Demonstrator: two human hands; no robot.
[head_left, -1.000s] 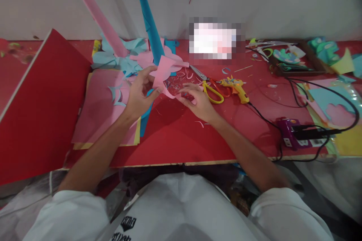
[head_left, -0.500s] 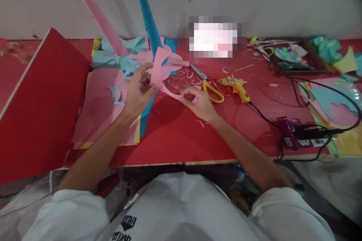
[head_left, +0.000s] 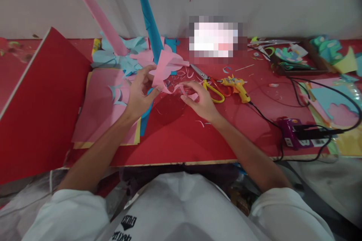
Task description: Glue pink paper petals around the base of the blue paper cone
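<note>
Where the left hand (head_left: 141,91) is pinching: wide pink paper band (head_left: 160,69), probably steadying it.
Right hand (head_left: 202,101): is hovering at its thin curled tail (head_left: 167,90); whether gripping, cannot tell.

The pink paper cut-out (head_left: 164,66) is covering the lower part of the blue paper tube (head_left: 151,26), and the left hand (head_left: 141,92) is partly hiding behind it. Near the right hand (head_left: 200,102), a thin pink strip (head_left: 169,91) is curling, and I cannot tell whether the fingers are gripping it. The left forearm (head_left: 104,143) is concealing part of the pink sheets (head_left: 98,101). On the far side, coarse pixels (head_left: 213,37) are masking something. The top edge is cutting the pink paper tube (head_left: 98,15); the left edge is cutting the red board (head_left: 42,109). Letters on the white shirt (head_left: 181,203) are looking blurred.
</note>
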